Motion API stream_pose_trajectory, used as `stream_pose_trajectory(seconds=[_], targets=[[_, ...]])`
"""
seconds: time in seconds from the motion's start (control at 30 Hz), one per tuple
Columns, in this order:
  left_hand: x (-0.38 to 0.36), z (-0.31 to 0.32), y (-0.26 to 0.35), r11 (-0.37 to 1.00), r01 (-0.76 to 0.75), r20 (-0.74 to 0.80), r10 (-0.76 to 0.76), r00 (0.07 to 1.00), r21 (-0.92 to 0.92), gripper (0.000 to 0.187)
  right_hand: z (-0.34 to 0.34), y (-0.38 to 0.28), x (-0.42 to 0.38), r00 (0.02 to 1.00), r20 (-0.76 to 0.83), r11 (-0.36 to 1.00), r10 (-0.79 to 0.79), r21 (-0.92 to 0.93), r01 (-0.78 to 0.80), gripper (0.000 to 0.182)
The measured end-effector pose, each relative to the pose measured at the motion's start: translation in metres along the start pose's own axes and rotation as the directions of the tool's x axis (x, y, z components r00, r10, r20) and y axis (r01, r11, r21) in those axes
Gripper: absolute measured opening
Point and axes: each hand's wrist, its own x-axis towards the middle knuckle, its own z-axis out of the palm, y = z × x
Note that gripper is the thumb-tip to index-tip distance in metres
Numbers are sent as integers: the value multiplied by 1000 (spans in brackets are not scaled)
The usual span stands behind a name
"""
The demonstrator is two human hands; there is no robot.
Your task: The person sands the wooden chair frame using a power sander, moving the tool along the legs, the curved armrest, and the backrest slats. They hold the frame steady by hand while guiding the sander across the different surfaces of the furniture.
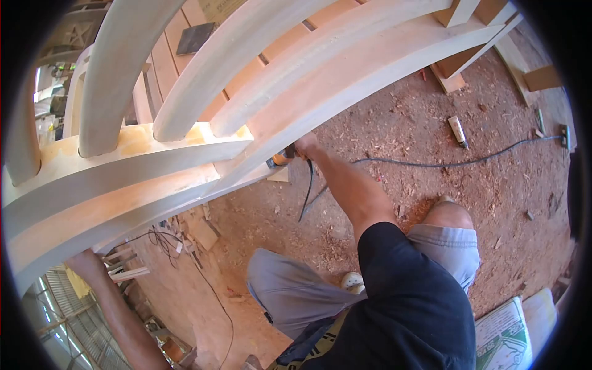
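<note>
My right hand (305,147) is closed around an orange-and-black corded power tool (280,158). The tool sits against the underside of a curved wooden rail, which hides most of it, so its exact kind does not show. A black cord hangs down from beside the hand. At the lower left, my left hand (86,265) reaches up to the near edge of the pale wooden frame (123,166); its fingers are hidden. Thick curved slats (123,74) rise from the frame, with yellowish patches around their bases.
Wood shavings cover the dirt floor (401,142). A power cable (431,164) crosses it to the right, past a white tube (457,131). Another thin cord (213,290) lies at lower left. A printed sack (502,339) is at bottom right, and a dark block (195,38) rests on boards behind the slats.
</note>
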Motion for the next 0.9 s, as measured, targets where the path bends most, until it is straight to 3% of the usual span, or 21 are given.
stream_pose_trajectory(seconds=[0.13, 0.27, 0.37, 0.47, 0.57, 0.67, 0.9], targets=[[-2, 5, 2, 994, -20, -83, 11, 996, -108, 33, -1, -10, 0, 994, 51, 995, -94, -40, 96, 51], [0, 0, -2, 1000, 17, -21, -17, 1000, 3, 34, 4, -24, -8, 966, 136, 971, -219, -69, 230, 48], [5, 3, -6, 998, -14, -14, 13, 1000, -55, 34, 9, -35, -20, 924, 187, 931, -335, -84, 355, 45], [10, 11, -10, 964, 88, -17, -95, 995, -250, 33, 15, -46, -37, 867, 216, 874, -450, -91, 477, 43], [21, 6, -43, 981, -153, 39, 149, 988, 116, 30, 24, -63, -59, 819, 243, 827, -520, -99, 554, 41], [19, 15, -15, 982, -1, -37, -6, 999, -191, 30, 32, -85, -94, 835, 243, 837, -494, -125, 532, 42], [23, 18, -28, 962, 46, -43, -60, 997, -268, 36, 24, -57, -75, 943, 148, 938, -299, -137, 319, 61]])
